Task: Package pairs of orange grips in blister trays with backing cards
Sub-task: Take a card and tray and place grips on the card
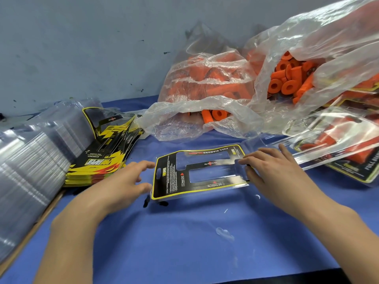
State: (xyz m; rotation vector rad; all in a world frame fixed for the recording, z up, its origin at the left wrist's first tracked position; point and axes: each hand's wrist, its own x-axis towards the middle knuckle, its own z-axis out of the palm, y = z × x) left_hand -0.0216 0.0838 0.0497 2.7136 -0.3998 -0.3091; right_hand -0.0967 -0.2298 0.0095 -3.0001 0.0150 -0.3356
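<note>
The tray (200,173) with its card lies in the middle of the table (184,242). Card stack (98,160) and empty trays (30,160) lie left, grip bags (225,89) behind, finished packs (348,144) right.

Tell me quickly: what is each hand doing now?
Left hand: open, fingers at the blister tray left edge.
Right hand: open, fingertips on the tray's right end.
</note>
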